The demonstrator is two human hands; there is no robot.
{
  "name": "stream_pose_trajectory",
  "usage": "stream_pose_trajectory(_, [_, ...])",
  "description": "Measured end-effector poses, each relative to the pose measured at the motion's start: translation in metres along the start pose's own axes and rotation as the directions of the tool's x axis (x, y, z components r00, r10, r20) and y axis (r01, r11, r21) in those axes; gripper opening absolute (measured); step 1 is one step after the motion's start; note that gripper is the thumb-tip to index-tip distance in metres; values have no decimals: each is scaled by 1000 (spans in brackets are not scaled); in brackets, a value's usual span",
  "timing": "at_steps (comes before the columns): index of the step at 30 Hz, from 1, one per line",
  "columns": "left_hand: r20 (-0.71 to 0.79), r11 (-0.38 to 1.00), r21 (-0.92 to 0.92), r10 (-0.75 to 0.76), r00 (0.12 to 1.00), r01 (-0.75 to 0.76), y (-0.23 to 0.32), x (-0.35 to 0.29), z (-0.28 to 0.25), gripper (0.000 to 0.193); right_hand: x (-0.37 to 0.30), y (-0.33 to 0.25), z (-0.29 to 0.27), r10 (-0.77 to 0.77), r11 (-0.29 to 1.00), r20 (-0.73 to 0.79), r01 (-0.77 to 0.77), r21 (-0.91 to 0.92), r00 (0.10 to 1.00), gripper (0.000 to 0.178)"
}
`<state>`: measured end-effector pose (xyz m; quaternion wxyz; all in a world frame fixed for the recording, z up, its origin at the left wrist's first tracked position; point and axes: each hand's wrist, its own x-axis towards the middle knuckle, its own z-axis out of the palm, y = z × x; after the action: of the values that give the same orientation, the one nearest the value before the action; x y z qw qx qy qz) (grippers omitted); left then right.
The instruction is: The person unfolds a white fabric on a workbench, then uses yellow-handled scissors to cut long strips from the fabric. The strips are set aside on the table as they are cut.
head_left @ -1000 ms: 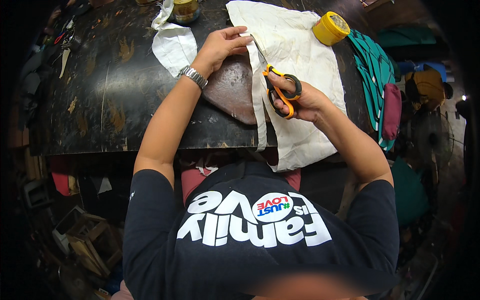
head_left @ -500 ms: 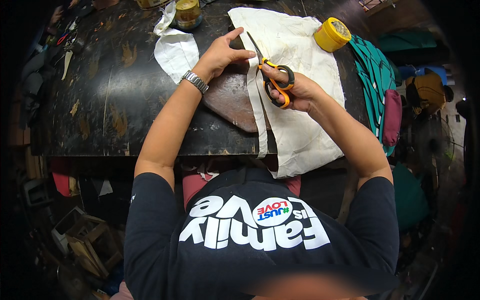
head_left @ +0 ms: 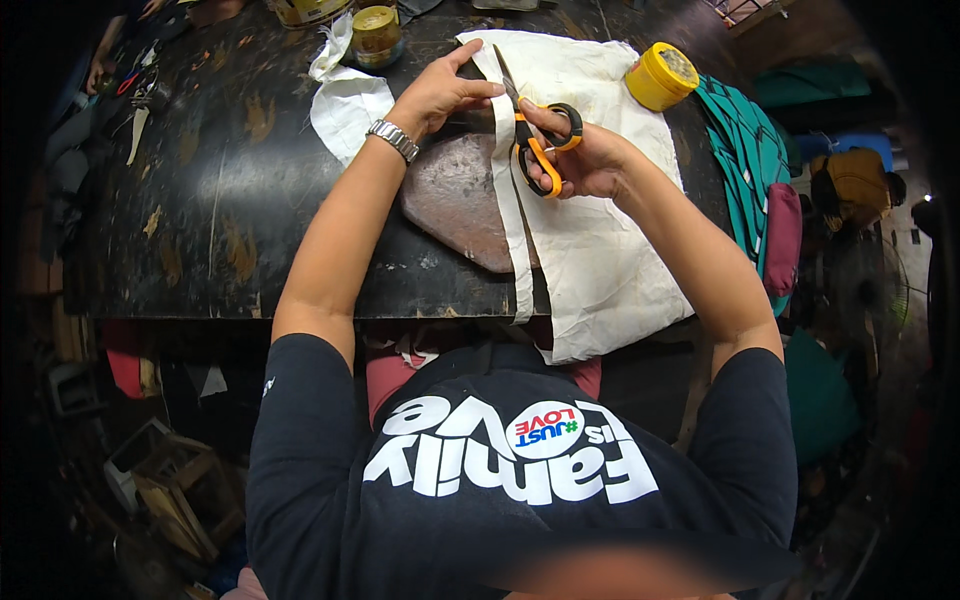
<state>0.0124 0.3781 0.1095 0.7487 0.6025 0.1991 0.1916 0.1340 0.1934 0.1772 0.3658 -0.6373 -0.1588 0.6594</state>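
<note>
A large sheet of white cloth drapes over the table and hangs past its near edge. Along its left side a narrow strip is cut free and dangles toward me. My left hand, a metal watch on its wrist, holds the cloth's left edge, thumb on top and index finger stretched away; its other fingers are partly hidden. In my right hand are orange-and-black scissors, handles spread, blades pointing away along the cloth beside my left thumb.
Beneath the strip rests a flat brown stone-like slab on the dark table. A yellow tub stands on the cloth's far right. White scrap cloth and an open tin are at far left; green fabric lies right.
Both hands have shifted slightly away from me along the cloth. The scissors' handles have spread wider and the blades have moved farther along the edge.
</note>
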Motion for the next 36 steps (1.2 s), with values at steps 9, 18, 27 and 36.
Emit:
stream_pose_trajectory(9, [-129,999,-39,-1,992,-4,-11,11,-3,64,9,8,1,-125,992,11,126,-33,992,46])
stream_pose_trajectory(18, [-138,995,-87,41,990,-53,-14,35,-20,61,15,-17,-6,-76,989,12,77,-122,997,56])
stream_pose_trajectory(27, [-96,992,-94,69,993,-78,-12,32,-29,73,4,-11,3,2,994,67,5,-106,998,59])
stream_pose_trajectory(36, [21,986,-142,92,996,-88,-9,23,-21,69,16,-39,-3,-50,977,98,69,-201,994,65])
